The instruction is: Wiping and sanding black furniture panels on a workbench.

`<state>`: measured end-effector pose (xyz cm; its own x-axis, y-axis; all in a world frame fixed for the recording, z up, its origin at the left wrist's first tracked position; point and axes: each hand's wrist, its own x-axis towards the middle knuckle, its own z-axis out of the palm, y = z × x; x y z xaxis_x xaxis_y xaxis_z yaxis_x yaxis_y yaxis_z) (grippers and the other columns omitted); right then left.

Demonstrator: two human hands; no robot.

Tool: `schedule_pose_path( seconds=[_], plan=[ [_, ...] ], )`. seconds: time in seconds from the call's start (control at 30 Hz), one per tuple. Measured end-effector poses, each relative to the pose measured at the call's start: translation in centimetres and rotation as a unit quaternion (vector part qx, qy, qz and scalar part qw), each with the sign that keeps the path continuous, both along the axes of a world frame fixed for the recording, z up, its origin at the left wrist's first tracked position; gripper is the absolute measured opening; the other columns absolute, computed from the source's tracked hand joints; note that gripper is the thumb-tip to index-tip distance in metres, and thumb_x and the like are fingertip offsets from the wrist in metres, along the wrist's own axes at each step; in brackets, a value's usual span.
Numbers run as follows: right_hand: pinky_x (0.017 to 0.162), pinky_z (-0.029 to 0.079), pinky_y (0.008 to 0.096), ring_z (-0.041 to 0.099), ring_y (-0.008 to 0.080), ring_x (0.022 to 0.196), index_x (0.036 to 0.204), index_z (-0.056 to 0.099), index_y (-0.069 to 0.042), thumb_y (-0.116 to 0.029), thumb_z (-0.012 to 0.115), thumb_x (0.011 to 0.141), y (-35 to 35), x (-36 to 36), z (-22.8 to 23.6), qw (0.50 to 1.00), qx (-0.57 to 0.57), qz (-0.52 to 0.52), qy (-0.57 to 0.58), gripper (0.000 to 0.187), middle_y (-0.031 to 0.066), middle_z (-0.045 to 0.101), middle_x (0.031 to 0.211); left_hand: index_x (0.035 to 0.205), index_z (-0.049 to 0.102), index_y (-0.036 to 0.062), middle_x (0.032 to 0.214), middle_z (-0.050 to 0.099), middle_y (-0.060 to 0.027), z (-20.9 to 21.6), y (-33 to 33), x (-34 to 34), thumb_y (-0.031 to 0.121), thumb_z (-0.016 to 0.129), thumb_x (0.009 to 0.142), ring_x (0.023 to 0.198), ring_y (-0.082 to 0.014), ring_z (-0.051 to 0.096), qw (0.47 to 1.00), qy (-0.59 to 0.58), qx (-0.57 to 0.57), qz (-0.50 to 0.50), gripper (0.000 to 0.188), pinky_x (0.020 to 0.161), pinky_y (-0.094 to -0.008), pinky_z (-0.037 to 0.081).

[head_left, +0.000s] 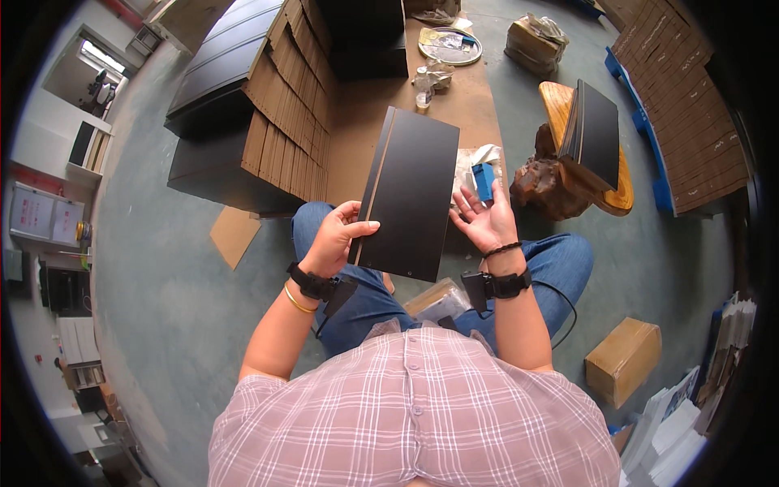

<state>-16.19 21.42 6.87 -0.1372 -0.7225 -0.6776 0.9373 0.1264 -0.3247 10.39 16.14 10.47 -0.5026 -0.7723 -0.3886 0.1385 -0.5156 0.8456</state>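
My left hand (334,241) grips the left edge of a black flat panel (410,195), thumb on its face. The panel is tilted up above my lap, with a thin tan strip along its left side and small holes by its lower edge. My right hand (487,223) is to the right of the panel, palm up and fingers apart. Just beyond its fingers is a blue block (484,183) by a crumpled white cloth (487,156); whether the hand touches the block, I cannot tell.
Stacked black panels with brown edges (284,130) stand at the left of a brown board (357,130). More black panels (596,134) lean on a wooden stool (621,191) at right. A cardboard box (623,361) sits at lower right. Brown sheets (682,105) fill a blue pallet (661,183).
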Motion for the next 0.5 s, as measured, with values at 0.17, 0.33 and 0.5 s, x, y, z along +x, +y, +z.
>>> schedule_pose_path(
  seconds=[0.17, 0.33, 0.5],
  plan=[
    [0.087, 0.043, 0.0355, 0.058, 0.0203, 0.097, 0.11, 0.053, -0.008, -0.036, 0.061, 0.088, -0.3, -2.0, -0.6, 0.991, -0.078, -0.03, 0.103, 0.037, 0.0052, 0.061, 0.098, 0.106, 0.055, 0.0012, 0.096, 0.063, -0.0055, -1.0, 1.1, 0.9, -0.002, 0.066, 0.079, 0.085, -0.0111, 0.062, 0.998, 0.059, 0.02, 0.01, 0.029, 0.08, -0.024, 0.051],
    [0.069, 0.046, 0.0203, 0.059, 0.0092, 0.078, 0.105, 0.055, -0.005, -0.012, 0.069, 0.083, -2.6, -3.8, 1.6, 0.907, -0.248, -0.047, 0.337, 0.028, 0.0017, 0.062, 0.091, 0.11, 0.056, 0.0016, 0.1, 0.065, -0.006, -0.9, 1.9, 2.1, -0.002, 0.067, 0.078, 0.089, -0.0116, 0.062, 0.998, 0.062, -0.009, 0.006, 0.034, 0.084, -0.025, 0.05],
    [0.076, 0.048, 0.0202, 0.059, 0.0081, 0.084, 0.109, 0.054, -0.001, -0.006, 0.07, 0.081, -4.9, -4.4, 4.7, 0.818, -0.285, -0.048, 0.497, 0.033, 0.0036, 0.062, 0.095, 0.109, 0.058, 0.0014, 0.1, 0.065, -0.006, -0.9, 2.2, 2.4, -0.004, 0.067, 0.076, 0.09, -0.012, 0.062, 0.997, 0.065, -0.032, 0.003, 0.035, 0.085, -0.0251, 0.05]
  ],
)
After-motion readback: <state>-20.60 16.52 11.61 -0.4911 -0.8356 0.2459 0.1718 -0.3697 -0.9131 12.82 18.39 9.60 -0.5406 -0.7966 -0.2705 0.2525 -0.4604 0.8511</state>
